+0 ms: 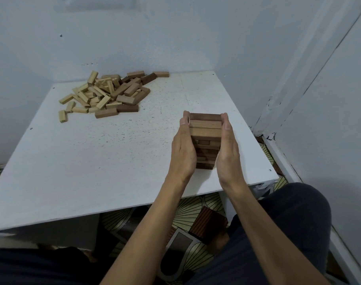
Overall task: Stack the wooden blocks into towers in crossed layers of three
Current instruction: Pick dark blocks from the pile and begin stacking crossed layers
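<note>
We had a short tower of dark brown rectangular wooden blocks (205, 128) standing near the right front edge of the white speckled tabletop (113, 151), its crossed layers showing down the near face. Our left hand (183, 149) and right hand (227, 149) lay flat against its opposite sides with fingers straight. It was an unclenched grip, pressing rather than grasping. We judged the risk to lie in the squeeze: uneven pressure could have slid a layer, twisted the stack, or tipped it toward the nearby tabletop edge. Drawing one palm away first could have dragged the top blocks askew. The loose heap of pale and brown wooden blocks (105, 95) lay well apart at the far left.
</note>
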The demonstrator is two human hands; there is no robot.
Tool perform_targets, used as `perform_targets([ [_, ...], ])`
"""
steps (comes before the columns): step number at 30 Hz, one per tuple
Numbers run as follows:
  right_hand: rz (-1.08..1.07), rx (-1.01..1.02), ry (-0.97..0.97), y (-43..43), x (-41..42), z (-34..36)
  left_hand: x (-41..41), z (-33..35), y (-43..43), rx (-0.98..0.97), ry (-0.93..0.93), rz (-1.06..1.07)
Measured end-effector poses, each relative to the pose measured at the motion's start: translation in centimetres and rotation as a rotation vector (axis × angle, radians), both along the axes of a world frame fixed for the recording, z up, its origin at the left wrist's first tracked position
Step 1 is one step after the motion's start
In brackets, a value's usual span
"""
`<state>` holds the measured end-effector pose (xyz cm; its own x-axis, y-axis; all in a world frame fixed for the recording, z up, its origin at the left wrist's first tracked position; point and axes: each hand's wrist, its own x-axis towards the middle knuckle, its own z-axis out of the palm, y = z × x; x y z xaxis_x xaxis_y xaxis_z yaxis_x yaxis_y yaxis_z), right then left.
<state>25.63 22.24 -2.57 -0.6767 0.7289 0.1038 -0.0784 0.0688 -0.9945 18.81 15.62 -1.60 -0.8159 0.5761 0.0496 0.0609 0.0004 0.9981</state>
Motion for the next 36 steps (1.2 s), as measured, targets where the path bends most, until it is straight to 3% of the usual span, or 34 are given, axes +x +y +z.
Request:
perform_targets([
  [36,0.044,-0.144,0.015,-0.5,0.0,-3.4,-0.2,-3.5,-0.1,0.103,-0.132,-0.029],
])
